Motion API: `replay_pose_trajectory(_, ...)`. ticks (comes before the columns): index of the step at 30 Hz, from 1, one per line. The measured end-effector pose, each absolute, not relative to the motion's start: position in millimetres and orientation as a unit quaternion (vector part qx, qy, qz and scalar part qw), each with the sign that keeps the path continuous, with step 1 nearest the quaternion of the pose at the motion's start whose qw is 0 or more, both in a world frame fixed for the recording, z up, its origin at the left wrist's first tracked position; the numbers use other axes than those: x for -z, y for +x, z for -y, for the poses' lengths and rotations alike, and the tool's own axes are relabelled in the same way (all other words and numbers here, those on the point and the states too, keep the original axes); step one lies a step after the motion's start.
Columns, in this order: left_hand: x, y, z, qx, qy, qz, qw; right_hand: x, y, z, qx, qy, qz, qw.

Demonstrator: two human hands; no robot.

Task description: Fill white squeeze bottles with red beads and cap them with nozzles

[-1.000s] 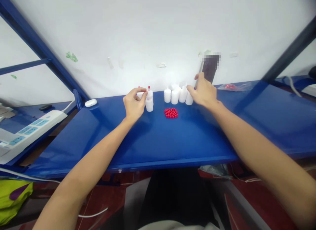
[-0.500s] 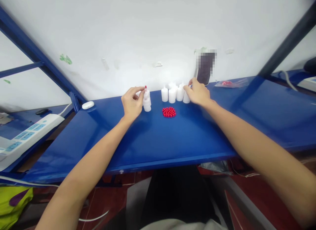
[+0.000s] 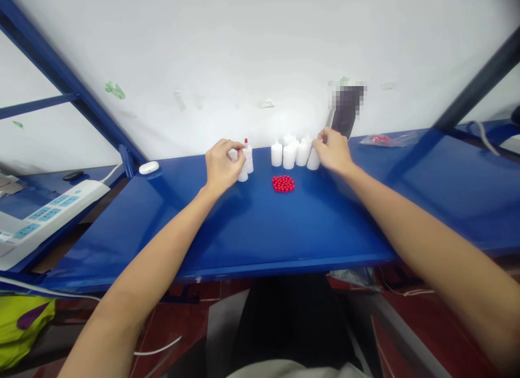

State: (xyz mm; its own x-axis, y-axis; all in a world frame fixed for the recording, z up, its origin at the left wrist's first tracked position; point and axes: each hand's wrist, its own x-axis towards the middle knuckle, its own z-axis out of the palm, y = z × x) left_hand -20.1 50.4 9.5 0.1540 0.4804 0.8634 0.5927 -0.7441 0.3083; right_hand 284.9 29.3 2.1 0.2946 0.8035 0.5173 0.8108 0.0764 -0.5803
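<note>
My left hand (image 3: 223, 165) is closed in a pinch at the top of a small white bottle (image 3: 242, 175), whose tip the fingers hide. Just behind it stands another white bottle with a red cap (image 3: 246, 141). To the right, several white bottles (image 3: 288, 157) without red caps stand upright in a group. My right hand (image 3: 333, 151) has its thumb and forefinger closed on the upper part of the rightmost white bottle (image 3: 312, 160). Between the hands, nearer to me, lies a flat cluster of small red caps (image 3: 283, 184).
The blue table (image 3: 284, 232) meets a white wall at the back. A dark phone-like object (image 3: 344, 115), partly blurred out, leans there. A clear bag with red pieces (image 3: 382, 140) lies right; a white case (image 3: 149, 168) and a power strip (image 3: 57, 215) are left.
The view has shifted slightly, so the scene sits further right. Against the table, my left hand and the front bottle have moved a little left. My right hand stays at the rightmost bottle.
</note>
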Motion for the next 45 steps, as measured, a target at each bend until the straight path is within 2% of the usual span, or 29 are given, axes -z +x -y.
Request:
replay_pose_trajectory(8, -7.8, -35.4, -56.8, 0.551, -0.747, 0.366, 0.061, -4.8, 284.4, -26.5, 0.017, -0.706, 0.573, 0.417)
replay_pose_trajectory(16, -5.7, -36.3, -53.0, 0.554, -0.748, 0.358, 0.075, -6.4, 284.5, -26.4, 0.035, -0.698, 0.562, 0.443)
replay_pose_trajectory(24, -9.1, -37.5, -48.2, 0.566, -0.738, 0.35, 0.113, 0.0, 274.5, -22.2, 0.049, -0.613, 0.631, 0.473)
replay_pose_trajectory(28, -12.9, -32.2, -34.4, 0.563, -0.758, 0.295, 0.145, 1.4, 270.4, -19.1, 0.052, -0.573, 0.653, 0.493)
replay_pose_trajectory(31, -12.3, -20.4, -17.3, 0.516, -0.818, 0.216, 0.137, 0.4, 263.8, -14.0, 0.059, -0.555, 0.656, 0.508)
replay_pose_trajectory(35, -5.4, -3.2, 0.7, 0.385, -0.907, 0.129, 0.11, 0.7, 252.5, -8.7, 0.042, -0.53, 0.682, 0.502)
replay_pose_trajectory(40, 4.5, 2.5, 2.9, 0.289, -0.948, 0.126, 0.05, 2.1, 242.9, -9.9, 0.024, -0.508, 0.686, 0.52)
replay_pose_trajectory(45, 8.0, 2.5, 0.7, 0.251, -0.956, 0.154, 0.0, 0.4, 250.1, -8.1, 0.04, -0.471, 0.729, 0.495)
